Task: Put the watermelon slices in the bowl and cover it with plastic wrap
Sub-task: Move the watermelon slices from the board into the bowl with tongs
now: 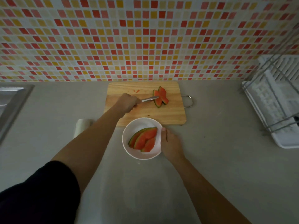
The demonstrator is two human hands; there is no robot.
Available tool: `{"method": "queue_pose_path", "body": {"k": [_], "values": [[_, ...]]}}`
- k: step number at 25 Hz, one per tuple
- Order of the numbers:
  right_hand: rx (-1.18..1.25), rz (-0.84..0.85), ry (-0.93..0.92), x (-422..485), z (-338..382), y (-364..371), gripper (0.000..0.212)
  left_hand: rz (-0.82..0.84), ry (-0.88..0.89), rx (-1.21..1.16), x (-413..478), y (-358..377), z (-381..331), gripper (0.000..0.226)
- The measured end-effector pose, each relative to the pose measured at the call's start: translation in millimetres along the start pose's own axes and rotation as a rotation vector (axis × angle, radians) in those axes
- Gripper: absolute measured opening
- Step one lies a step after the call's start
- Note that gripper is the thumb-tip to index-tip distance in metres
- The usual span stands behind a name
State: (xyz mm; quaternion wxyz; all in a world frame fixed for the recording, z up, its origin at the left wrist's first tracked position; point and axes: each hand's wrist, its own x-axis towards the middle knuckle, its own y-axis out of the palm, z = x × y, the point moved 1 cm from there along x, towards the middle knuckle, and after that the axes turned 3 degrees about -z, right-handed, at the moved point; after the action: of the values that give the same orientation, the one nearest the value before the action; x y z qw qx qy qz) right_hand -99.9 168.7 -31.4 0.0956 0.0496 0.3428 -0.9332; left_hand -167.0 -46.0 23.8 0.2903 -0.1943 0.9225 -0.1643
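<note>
Tongs (149,99) are pinching watermelon slices (161,97) on the wooden cutting board (145,110), gripped by the left hand (127,102). The right hand (172,143) is grasping the rim of the white bowl (129,135), which is sitting on the grey surface (218,159) just beside the board and already holding several slices (144,140).

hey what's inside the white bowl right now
The white bowl holds three watermelon slices, overlapping, rinds toward the left. The right hand grips its rim. Whatever lies beneath the slices is covered; no plastic wrap is over it yet.
</note>
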Motion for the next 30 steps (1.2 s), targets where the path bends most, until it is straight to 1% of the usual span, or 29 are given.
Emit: {"method": "queue_pose_path", "body": {"k": [4, 7, 13, 19, 25, 27, 30], "values": [[-0.026, -0.003, -0.013, 0, 1, 0, 0.045, 0.011, -0.064, -0.043, 7, 12, -3, 0.017], [-0.023, -0.003, -0.010, 0, 2, 0, 0.045, 0.026, -0.051, -0.037, 9, 14, -7, 0.018], [-0.054, -0.019, -0.025, -1, 5, -2, 0.043, 0.020, 0.018, 0.099, 8, 16, -14, 0.017], [-0.062, 0.009, -0.033, -1, 6, -3, 0.039, 0.007, -0.005, 0.152, 5, -5, -1, 0.015], [-0.068, 0.006, -0.034, -1, 7, -3, 0.043, 0.029, -0.132, 0.014, 3, -20, 13, 0.010], [-0.061, 0.005, -0.039, -1, 7, -3, 0.041, 0.049, -0.151, -0.063, 3, -25, 22, 0.011], [-0.064, 0.001, -0.039, -1, 6, -3, 0.041, 0.040, -0.161, -0.070, 4, -32, 35, 0.011]]}}
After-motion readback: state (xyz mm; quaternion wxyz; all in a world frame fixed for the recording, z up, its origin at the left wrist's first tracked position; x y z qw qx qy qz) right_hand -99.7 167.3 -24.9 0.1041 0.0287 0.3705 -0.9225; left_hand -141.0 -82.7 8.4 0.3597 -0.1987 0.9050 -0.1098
